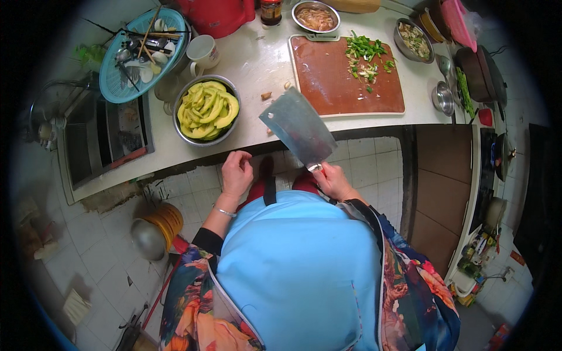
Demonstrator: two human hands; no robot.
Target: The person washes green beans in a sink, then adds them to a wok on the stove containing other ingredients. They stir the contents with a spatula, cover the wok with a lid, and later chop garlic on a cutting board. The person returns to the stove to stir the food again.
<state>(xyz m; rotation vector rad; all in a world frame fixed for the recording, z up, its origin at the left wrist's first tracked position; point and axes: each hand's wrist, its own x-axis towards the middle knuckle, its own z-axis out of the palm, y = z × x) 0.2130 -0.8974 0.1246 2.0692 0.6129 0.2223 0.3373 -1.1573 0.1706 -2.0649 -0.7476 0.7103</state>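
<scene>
My right hand (334, 180) grips the handle of a broad Chinese cleaver (302, 127). The blade points up and to the left, past the counter's front edge and beside the cutting board. My left hand (237, 173) is held in front of the counter edge with its fingers curled in, and I see nothing in it. On the brown cutting board (320, 74) lie chopped green onions (365, 47) with paler chopped bits below them. A metal bowl of sliced green-yellow squash (208, 110) stands on the counter above my left hand.
A blue basket of utensils (117, 81), a mug (203, 51) and a sink (105, 131) are at left. Behind the board sits a bowl of sliced meat (315, 18). Another filled bowl (414, 40), a small metal bowl (443, 98) and a lidded pan (480, 74) stand at right.
</scene>
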